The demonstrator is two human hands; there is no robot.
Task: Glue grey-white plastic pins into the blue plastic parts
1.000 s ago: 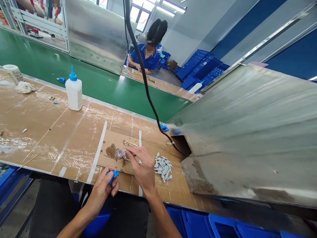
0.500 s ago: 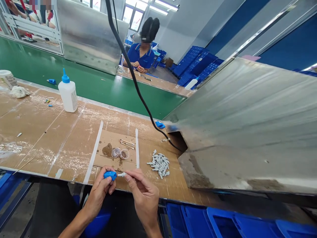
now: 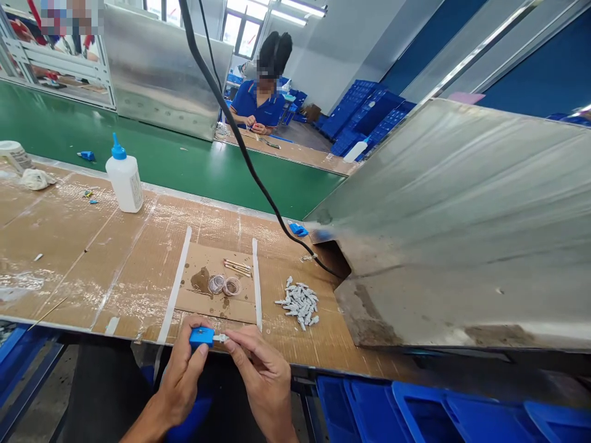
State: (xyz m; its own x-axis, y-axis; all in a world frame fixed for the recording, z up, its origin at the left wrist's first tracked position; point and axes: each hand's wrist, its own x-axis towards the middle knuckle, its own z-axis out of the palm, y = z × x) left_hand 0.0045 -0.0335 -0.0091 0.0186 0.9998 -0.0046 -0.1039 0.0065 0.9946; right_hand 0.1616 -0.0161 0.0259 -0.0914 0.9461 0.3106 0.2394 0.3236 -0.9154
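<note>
Over the table's front edge, my left hand (image 3: 182, 372) is closed on a small blue block (image 3: 201, 336). My right hand (image 3: 261, 363) pinches a small pale grey piece (image 3: 220, 338), whose tip meets the block's right end. How deep it sits in the block cannot be made out. Beyond my hands, two small round cups (image 3: 231, 286) and several thin sticks (image 3: 237, 267) rest on a stained cardboard sheet (image 3: 212, 311) between white tape strips. A pile of similar grey pieces (image 3: 301, 301) lies to its right.
A white bottle (image 3: 125, 184) with a blue nozzle stands at the left. A black cable (image 3: 249, 157) hangs across the view. A large metal panel (image 3: 452, 234) borders the right side. Across the green surface (image 3: 166, 147) sits another person (image 3: 261, 104).
The blue block has turned level, its flat top now facing up. My right hand has moved slightly left and down, bringing the grey piece against the block's end.
</note>
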